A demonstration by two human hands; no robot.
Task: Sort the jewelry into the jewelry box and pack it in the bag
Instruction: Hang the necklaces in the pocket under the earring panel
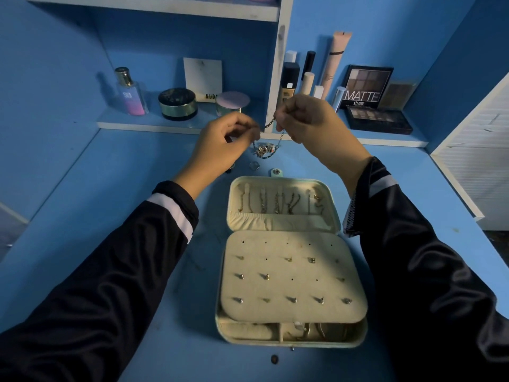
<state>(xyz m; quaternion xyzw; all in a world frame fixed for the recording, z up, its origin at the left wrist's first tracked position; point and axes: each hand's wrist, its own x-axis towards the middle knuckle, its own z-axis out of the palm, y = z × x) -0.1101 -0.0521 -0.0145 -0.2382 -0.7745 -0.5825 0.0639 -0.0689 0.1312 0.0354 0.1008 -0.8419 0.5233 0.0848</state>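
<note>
Left hand (228, 142): pinches one end of the chain (271, 123) between thumb and forefinger; the other fingers are curled in.
Right hand (308, 119): pinches the chain further along, fingers closed tightly on it, a little higher than the left hand.
Chain: one short part is stretched between the two grips, and the rest hangs down from the right grip in a loop.
Under the grip: a cluster of charms (264, 150) at the bottom of the loop; I cannot tell if it touches the table (82, 194) or hangs just above it.
Behind the grip: the white divider (278, 64) stands directly behind the chain, with the shelf edge (151, 125) near the knuckles of both hands.
Left of the grip: a jar (232, 102) with a pink lid on the shelf, close to the left hand; lower, blue table surface runs up to the side wall.
Right of the grip: a dark eyeshadow palette (378, 119) on the shelf near the right hand; further right, the edge of a white panel (473, 161).
Nearer than the grip: a ring (254, 165) lying on the table, then the snap tab (276, 172) of the jewelry box (289, 343).
Jewelry box: lies open between the two sleeves, well apart from the grip; chains hang in its lid (283, 202), and small studs sit in the earring panel (292, 277).
</note>
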